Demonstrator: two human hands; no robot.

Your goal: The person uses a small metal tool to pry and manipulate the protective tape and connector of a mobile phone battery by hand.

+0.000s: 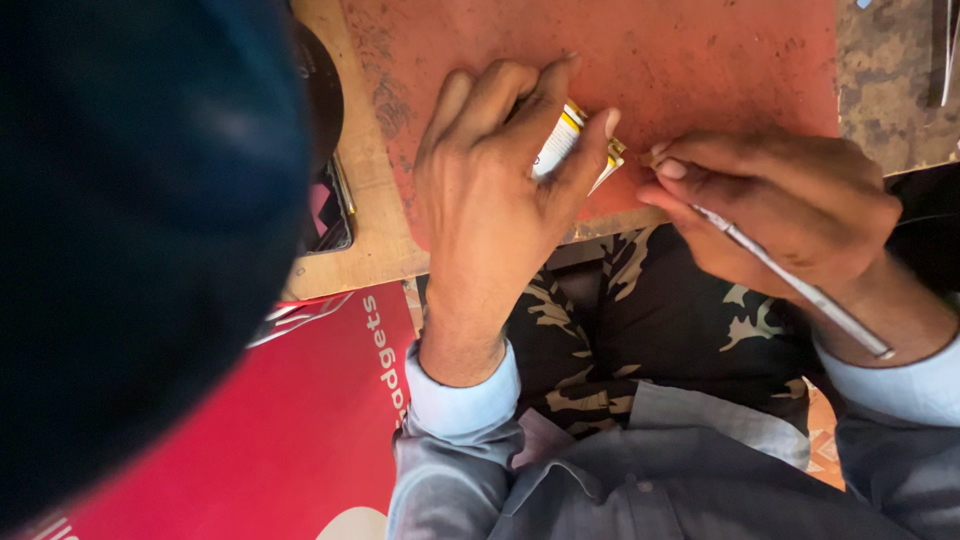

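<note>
My left hand (500,170) grips a small white tube with yellow and black bands (558,145), pressing it down on the orange-red mat (640,60). Thumb and forefinger pinch the tube's flattened end near the mat's front edge. My right hand (780,205) pinches a thin silver metal tool (800,285), whose shaft runs back over the wrist. The tool's tip is hidden under my fingers, right beside the tube's end. Both hands almost touch.
The mat lies on a wooden board (370,230) above my lap in camouflage trousers (660,320). A dark object and a small black device (330,200) sit at the board's left. A red printed sheet (280,440) lies lower left. A dark blurred shape (130,220) fills the left.
</note>
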